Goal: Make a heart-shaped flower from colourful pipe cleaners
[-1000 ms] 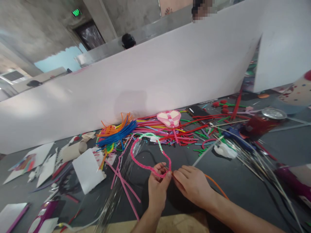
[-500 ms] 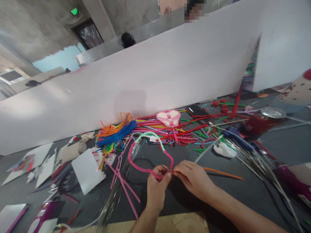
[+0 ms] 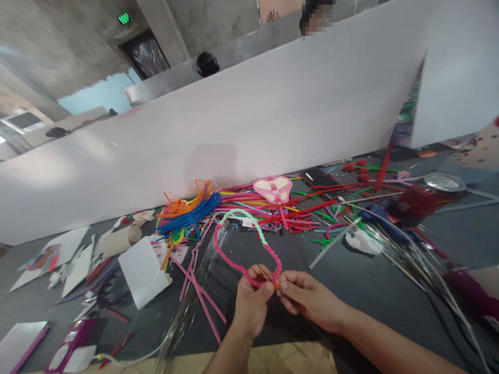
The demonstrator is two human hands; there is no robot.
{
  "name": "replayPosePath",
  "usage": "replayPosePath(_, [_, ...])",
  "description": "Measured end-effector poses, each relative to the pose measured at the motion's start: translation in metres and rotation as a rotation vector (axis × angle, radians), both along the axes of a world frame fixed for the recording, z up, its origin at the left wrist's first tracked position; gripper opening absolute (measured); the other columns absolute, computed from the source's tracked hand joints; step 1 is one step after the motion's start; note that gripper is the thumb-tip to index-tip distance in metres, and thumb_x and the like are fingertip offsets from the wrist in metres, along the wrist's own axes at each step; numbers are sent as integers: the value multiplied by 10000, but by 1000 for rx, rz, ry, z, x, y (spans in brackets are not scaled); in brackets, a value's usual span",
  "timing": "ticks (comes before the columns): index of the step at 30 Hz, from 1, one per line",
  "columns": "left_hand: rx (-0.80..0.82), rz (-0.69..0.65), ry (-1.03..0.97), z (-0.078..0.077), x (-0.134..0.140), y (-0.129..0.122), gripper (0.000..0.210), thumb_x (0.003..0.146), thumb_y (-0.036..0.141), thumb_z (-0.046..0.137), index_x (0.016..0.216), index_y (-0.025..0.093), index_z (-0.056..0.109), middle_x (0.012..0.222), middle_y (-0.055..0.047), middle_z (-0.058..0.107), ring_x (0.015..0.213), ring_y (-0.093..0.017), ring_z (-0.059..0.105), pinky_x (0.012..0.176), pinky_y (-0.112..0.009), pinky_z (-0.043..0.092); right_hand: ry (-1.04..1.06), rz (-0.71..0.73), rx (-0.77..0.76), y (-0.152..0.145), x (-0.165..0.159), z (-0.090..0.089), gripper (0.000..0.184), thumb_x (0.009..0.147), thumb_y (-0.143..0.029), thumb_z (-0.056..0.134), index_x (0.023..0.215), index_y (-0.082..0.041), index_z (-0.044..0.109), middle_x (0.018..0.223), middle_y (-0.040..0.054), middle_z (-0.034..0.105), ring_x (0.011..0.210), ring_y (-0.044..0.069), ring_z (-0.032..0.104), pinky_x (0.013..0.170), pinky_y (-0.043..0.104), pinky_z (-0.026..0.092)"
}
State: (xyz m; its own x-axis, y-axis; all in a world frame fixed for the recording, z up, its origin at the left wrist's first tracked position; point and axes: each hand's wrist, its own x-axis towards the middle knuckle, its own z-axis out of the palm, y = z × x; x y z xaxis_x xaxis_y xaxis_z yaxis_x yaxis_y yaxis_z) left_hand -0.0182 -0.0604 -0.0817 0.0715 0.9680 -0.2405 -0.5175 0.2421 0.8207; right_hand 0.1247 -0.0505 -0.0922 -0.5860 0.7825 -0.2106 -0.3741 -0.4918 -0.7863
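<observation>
Two hands [image 3: 251, 306] [image 3: 315, 302] at loop [image 3: 228, 259], sign [image 3: 124, 18] illegible

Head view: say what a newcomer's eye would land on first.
Likely the pink-and-mint loop in the left hand, with the right hand at its near end. Next, the blue stems bunched beyond it to the left, and the pink-and-cream ornament beyond it to the right, before the white partition.

You have one view, worn on your head, looking forward and down at the dark table [image 3: 358, 280]. It sits close: your right forearm [image 3: 385, 337] enters from the bottom edge. The pipe-cleaner loop [image 3: 260, 234] falls below centre; the white partition [image 3: 273, 114] slants up rightward, with the green lit sign [image 3: 124, 18] far behind.
</observation>
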Motion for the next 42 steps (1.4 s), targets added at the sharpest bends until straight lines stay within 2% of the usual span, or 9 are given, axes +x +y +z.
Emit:
replayPosePath(3, [-4,29,-3,2,1,2,293,597,191,797,787,159,576,669,31,594,594,-86,551,600,-206,443,-115,-60,74,0,1,3,416,761,-540,616,652,-152,512,527,-52,481,468,53,367,476,186,275])
replayPosePath(7, [38,14,55,0,1,1,281,629,203,778,787,167,548,681,36,601,542,-79,547,569,-211,442,3,63,-70,0,0,0,421,768,-562,589,748,-142,560,518,-29,549,405,59,409,433,190,269])
replayPosePath(11, [84,24,86,-4,0,0,313,656,223,763,864,193,531,689,40,613,561,-88,564,597,-222,450,91,37,-126,-3,-5,-3,403,768,-534,613,726,-138,553,437,-63,469,366,39,320,400,182,208])
replayPosePath(16, [45,29,44,-4,2,0,443,637,192,772,996,200,512,718,24,639,595,-105,601,635,-238,467,91,-40,-113,-3,-6,-3,375,767,-500,637,715,-143,534,453,-70,443,393,37,308,412,183,197])
replayPosePath(24, [15,65,44,-2,3,0,412,614,139,773,946,187,534,689,26,650,588,-90,611,637,-209,465,114,-62,-124,-2,-6,-4,368,777,-473,638,681,-153,483,461,-76,426,396,30,287,419,185,181])
replayPosePath(32, [-13,76,40,-5,1,1,411,606,130,777,936,174,536,671,33,638,589,-88,609,630,-203,463,105,-56,-129,-1,-6,-2,377,762,-477,653,676,-152,483,451,-78,428,395,29,288,420,186,177])
replayPosePath(38, [-32,110,53,-6,1,0,400,584,121,789,897,165,544,688,28,646,592,-80,605,623,-192,468,130,-64,-135,-2,-7,-7,355,778,-465,642,711,-139,520,454,-76,431,391,27,292,421,186,181])
replayPosePath(42, [-14,93,43,-5,0,0,359,588,113,781,855,161,547,659,31,642,577,-82,604,609,-191,468,140,-69,-151,-3,-8,-8,353,769,-452,658,684,-152,493,456,-77,429,392,31,298,423,188,194])
